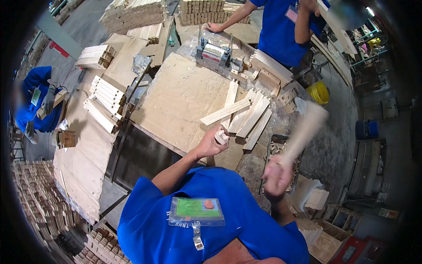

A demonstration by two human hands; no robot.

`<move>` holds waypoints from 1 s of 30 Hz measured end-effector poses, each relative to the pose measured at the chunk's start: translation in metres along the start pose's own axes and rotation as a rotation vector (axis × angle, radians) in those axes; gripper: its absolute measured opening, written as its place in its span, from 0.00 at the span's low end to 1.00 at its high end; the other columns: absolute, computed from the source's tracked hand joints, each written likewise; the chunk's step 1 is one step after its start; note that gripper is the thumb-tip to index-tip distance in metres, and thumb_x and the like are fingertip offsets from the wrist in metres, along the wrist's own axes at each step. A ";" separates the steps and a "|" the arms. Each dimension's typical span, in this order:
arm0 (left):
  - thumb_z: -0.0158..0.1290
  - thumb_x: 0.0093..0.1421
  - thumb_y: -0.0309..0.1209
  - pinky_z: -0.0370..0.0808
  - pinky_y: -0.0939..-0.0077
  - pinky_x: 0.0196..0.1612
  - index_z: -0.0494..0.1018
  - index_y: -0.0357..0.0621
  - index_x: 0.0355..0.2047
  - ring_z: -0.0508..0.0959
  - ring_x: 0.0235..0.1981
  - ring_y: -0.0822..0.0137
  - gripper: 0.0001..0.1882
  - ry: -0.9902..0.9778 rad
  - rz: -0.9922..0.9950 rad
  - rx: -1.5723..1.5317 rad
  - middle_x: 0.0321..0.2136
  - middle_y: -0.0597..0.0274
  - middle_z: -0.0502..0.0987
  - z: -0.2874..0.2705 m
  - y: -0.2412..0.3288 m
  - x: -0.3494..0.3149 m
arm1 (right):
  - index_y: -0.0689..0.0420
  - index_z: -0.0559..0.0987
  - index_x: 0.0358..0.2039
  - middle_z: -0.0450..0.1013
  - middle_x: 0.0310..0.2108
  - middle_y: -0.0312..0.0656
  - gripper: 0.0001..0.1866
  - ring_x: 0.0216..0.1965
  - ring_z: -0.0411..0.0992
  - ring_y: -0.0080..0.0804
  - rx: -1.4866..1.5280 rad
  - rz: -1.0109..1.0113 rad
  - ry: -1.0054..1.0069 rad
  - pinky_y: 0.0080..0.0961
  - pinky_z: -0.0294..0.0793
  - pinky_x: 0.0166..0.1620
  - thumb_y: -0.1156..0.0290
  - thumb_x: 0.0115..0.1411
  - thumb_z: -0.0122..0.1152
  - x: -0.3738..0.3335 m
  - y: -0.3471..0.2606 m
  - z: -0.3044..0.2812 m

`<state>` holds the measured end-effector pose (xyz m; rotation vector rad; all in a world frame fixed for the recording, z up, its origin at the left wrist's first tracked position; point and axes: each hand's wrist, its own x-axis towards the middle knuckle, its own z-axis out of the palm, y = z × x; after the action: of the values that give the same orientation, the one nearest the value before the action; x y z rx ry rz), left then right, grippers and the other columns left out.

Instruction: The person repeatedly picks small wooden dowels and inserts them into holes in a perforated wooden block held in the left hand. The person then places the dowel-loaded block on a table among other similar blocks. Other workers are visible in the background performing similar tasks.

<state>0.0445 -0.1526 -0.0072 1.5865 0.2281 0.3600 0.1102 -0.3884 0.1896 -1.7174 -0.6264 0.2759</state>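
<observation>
wooden club [306,131], wood piece [222,137]: one in each hand

work looks midway, one piece in hand. the right hand [278,175] clenches the blurred club, which slants forward and rightward. the left hand [208,144] grasps the piece before the blue shirt [252,207], its end facing up, its long axis mostly hidden. just beyond, loose strips [255,115] lie on the worktable [251,165]; whether finished or waiting, i cannot tell.

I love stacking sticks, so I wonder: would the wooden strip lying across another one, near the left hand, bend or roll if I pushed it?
The crossing strip looks straight along its length, so it's probably stiff. Its flat sides suggest it would slide more than roll. Because it lies across the strip underneath, it might rock or swivel.
</observation>
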 end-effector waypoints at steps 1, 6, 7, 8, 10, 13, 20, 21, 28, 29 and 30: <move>0.65 0.57 0.26 0.78 0.67 0.45 0.77 0.43 0.45 0.80 0.39 0.68 0.16 -0.023 -0.003 -0.006 0.36 0.59 0.81 0.002 0.003 0.001 | 0.61 0.76 0.43 0.73 0.22 0.35 0.13 0.22 0.70 0.22 0.160 -0.198 0.098 0.26 0.69 0.26 0.62 0.77 0.56 -0.004 0.015 0.012; 0.65 0.56 0.25 0.76 0.69 0.42 0.75 0.43 0.42 0.78 0.36 0.69 0.15 -0.038 -0.008 -0.040 0.33 0.61 0.78 0.004 0.014 0.003 | 0.62 0.75 0.44 0.66 0.19 0.34 0.12 0.20 0.67 0.26 -0.599 0.063 -0.381 0.27 0.70 0.26 0.64 0.76 0.56 -0.011 0.053 0.015; 0.65 0.56 0.26 0.77 0.69 0.43 0.75 0.43 0.43 0.78 0.37 0.68 0.16 -0.025 -0.010 -0.015 0.34 0.61 0.79 0.000 0.006 0.002 | 0.62 0.75 0.44 0.67 0.18 0.37 0.12 0.19 0.68 0.32 -0.484 0.096 -0.283 0.30 0.71 0.26 0.65 0.76 0.57 -0.005 0.031 0.014; 0.66 0.55 0.26 0.77 0.69 0.44 0.75 0.43 0.44 0.79 0.37 0.68 0.17 -0.012 -0.012 0.011 0.34 0.60 0.80 -0.004 -0.002 0.000 | 0.62 0.75 0.43 0.68 0.18 0.39 0.11 0.19 0.70 0.37 -0.367 0.131 -0.187 0.34 0.72 0.27 0.65 0.75 0.57 0.002 0.017 0.016; 0.66 0.54 0.26 0.78 0.68 0.45 0.75 0.42 0.45 0.80 0.38 0.67 0.19 -0.036 -0.048 -0.018 0.36 0.58 0.81 0.003 0.005 0.000 | 0.61 0.76 0.42 0.74 0.22 0.51 0.11 0.23 0.77 0.50 -0.413 0.011 -0.147 0.43 0.75 0.30 0.65 0.74 0.60 -0.005 0.038 0.012; 0.68 0.53 0.28 0.79 0.65 0.47 0.75 0.42 0.48 0.81 0.39 0.63 0.22 -0.021 -0.059 0.045 0.37 0.56 0.81 0.001 0.007 0.006 | 0.63 0.75 0.40 0.75 0.22 0.51 0.14 0.24 0.79 0.45 -0.617 0.141 -0.430 0.41 0.76 0.30 0.63 0.73 0.62 -0.009 0.085 0.018; 0.71 0.58 0.44 0.80 0.54 0.59 0.68 0.37 0.68 0.83 0.56 0.45 0.43 0.108 -0.284 0.272 0.53 0.39 0.82 0.028 -0.036 0.022 | 0.59 0.72 0.36 0.65 0.21 0.32 0.13 0.23 0.63 0.21 -0.238 0.340 -0.025 0.28 0.65 0.25 0.65 0.76 0.60 0.003 0.100 -0.011; 0.70 0.59 0.47 0.80 0.51 0.59 0.67 0.38 0.69 0.82 0.57 0.42 0.44 0.106 -0.245 0.356 0.55 0.37 0.81 0.031 -0.037 0.037 | 0.57 0.72 0.36 0.65 0.21 0.31 0.12 0.22 0.63 0.19 -0.164 0.380 -0.017 0.26 0.64 0.25 0.66 0.77 0.59 0.005 0.103 -0.010; 0.72 0.57 0.46 0.71 0.48 0.67 0.67 0.38 0.69 0.73 0.62 0.36 0.45 0.287 -0.190 0.551 0.59 0.38 0.75 0.003 0.010 0.113 | 0.55 0.72 0.36 0.64 0.23 0.27 0.11 0.21 0.63 0.16 -0.116 0.520 -0.031 0.21 0.63 0.24 0.68 0.75 0.61 -0.011 0.124 -0.004; 0.71 0.57 0.46 0.71 0.48 0.67 0.67 0.39 0.68 0.73 0.63 0.37 0.44 0.384 -0.168 0.578 0.59 0.38 0.75 -0.011 0.009 0.110 | 0.56 0.72 0.36 0.64 0.23 0.27 0.10 0.21 0.63 0.17 -0.145 0.509 -0.024 0.22 0.64 0.24 0.68 0.75 0.61 -0.012 0.133 -0.008; 0.71 0.58 0.46 0.71 0.48 0.67 0.68 0.39 0.68 0.74 0.63 0.38 0.43 0.484 -0.146 0.602 0.59 0.38 0.75 -0.028 0.008 0.105 | 0.56 0.72 0.36 0.64 0.23 0.27 0.10 0.22 0.63 0.17 -0.176 0.496 -0.019 0.22 0.64 0.24 0.68 0.75 0.62 -0.010 0.141 -0.012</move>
<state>0.1314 -0.0888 0.0107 2.0351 0.8868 0.5961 0.1441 -0.4217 0.0558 -2.0292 -0.2325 0.5990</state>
